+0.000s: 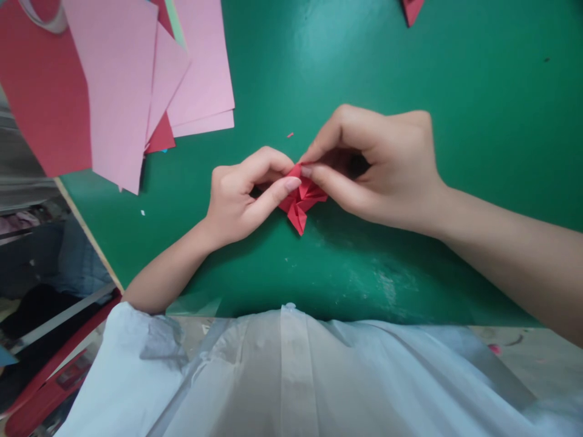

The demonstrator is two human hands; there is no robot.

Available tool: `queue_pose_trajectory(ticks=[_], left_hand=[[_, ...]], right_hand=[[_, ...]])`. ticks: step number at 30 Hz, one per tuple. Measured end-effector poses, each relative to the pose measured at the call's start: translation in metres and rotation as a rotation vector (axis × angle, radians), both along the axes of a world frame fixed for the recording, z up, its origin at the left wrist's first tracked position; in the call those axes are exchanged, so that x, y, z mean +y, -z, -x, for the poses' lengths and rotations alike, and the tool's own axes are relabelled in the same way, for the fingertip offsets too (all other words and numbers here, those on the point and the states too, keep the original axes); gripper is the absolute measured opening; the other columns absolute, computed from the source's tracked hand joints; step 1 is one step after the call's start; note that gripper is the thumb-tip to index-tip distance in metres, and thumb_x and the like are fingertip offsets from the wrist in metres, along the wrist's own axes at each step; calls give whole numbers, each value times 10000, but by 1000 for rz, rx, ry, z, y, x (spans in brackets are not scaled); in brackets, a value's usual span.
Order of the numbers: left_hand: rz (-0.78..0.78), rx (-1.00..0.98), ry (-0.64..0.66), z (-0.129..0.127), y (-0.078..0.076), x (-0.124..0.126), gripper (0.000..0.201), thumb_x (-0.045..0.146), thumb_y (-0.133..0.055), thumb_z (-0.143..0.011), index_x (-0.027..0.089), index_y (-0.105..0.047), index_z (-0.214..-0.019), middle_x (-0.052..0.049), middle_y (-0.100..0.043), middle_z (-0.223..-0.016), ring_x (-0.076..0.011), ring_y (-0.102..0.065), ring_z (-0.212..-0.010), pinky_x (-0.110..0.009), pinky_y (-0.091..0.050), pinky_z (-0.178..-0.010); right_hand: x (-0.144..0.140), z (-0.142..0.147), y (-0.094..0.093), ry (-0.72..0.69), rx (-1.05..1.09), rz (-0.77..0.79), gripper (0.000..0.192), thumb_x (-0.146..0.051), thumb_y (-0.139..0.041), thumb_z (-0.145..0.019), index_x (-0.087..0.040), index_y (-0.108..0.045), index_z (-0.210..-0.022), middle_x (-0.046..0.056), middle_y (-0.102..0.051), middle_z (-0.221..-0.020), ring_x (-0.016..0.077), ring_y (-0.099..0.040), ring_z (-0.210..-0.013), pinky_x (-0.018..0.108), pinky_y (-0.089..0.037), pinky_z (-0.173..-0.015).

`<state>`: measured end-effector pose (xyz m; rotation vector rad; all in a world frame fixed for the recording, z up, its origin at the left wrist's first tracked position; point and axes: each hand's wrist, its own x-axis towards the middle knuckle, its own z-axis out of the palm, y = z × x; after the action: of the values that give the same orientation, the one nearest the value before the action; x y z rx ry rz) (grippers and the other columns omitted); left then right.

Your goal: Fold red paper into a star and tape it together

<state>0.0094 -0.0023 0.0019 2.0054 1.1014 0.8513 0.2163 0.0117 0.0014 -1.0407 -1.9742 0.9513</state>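
Note:
A small folded red paper piece [301, 205] hangs just above the green table [364, 79], pinched from both sides. My left hand [243, 191] grips its left edge between thumb and forefinger. My right hand [380, 167] pinches its upper tip with thumb and forefinger, the other fingers curled. The paper's lower point juts downward toward me; most of its top is hidden behind my fingertips.
A loose pile of pink sheets [122, 79] and red sheets [40, 91] lies at the table's far left corner. Another red paper piece [412, 9] peeks in at the top edge. Tiny paper scraps [290, 135] dot the green surface. My white shirt [291, 376] fills the bottom.

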Motion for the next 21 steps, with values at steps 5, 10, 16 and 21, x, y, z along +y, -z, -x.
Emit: queue_pose_trajectory(ticks=[5,10,16,21], left_hand=[[-16,22,0,0,0,2,131,333,-636,-969,236,-672,-889,76,-706,-724,-39,-622,-538,-183,-471,-487],[-29,-23,22,1,-1,3,91,246,-672,-940,217,-674,-854,76,-687,-692,-30,-581,-515,-184,-448,-470],[-74,-68,-50,1,0,0,114,262,-662,-954,219,-674,-849,63,-686,-716,-42,-601,-560,-199,-458,-494],[-71,-79,-95,2,1,-3,175,340,-629,-976,233,-670,-844,60,-677,-723,-70,-673,-649,-218,-518,-564]], right_hand=[[-1,0,1,1,-34,-55,85,-165,-598,-916,-220,-597,-852,-44,-720,-784,93,-653,-634,250,-441,-579],[-1,0,1,-42,-32,-77,79,-179,-577,-944,-217,-593,-877,-36,-726,-815,103,-695,-736,242,-467,-631],[1,-2,0,-108,-16,-9,74,-251,-592,-937,-214,-570,-998,-42,-711,-817,84,-641,-642,245,-441,-602],[2,-2,2,-171,-131,-60,196,-373,-572,-967,-204,-583,-868,-15,-668,-735,119,-612,-663,268,-385,-571]])
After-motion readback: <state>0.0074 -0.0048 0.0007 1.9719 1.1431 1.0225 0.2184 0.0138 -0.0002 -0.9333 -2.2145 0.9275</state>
